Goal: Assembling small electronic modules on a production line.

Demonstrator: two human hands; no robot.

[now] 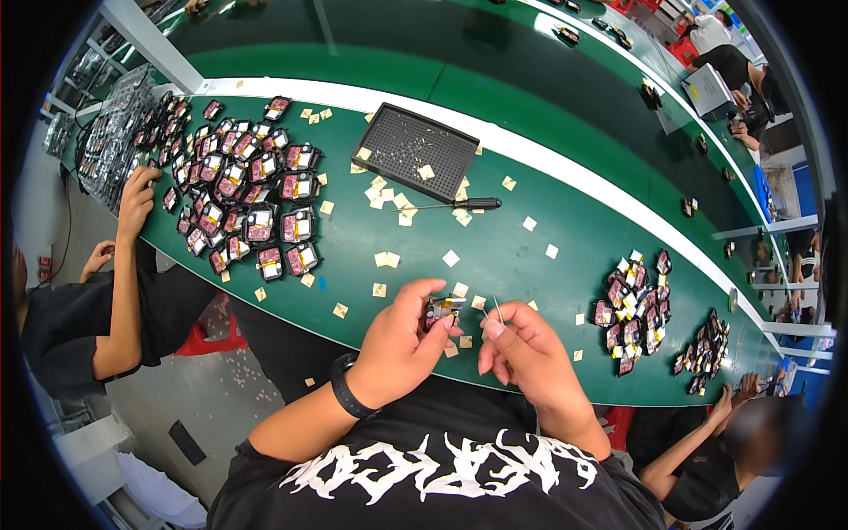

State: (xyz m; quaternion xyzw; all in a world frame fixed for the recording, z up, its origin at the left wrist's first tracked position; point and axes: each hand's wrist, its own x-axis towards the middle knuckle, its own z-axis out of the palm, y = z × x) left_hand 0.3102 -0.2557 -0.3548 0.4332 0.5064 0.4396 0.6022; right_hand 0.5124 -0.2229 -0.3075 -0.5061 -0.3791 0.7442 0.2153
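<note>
Above the near edge of the green table, my left hand [395, 343] is closed round a small black electronic module [444, 308], which is tilted so its inner details are hard to make out. To its right, my right hand [528, 355] pinches a pair of thin metal tweezers [497, 309]. The tweezer tips are apart from the module and point away from me. Small pale yellow squares [460, 290] lie on the table just beyond and beneath both hands.
A large cluster of black modules with red circuit boards [261, 225] covers the left side; a smaller cluster [629, 309] sits right. A black perforated tray [371, 140] and a screwdriver [481, 204] lie ahead. Beyond runs a green conveyor [530, 106]. Other people sit at both sides.
</note>
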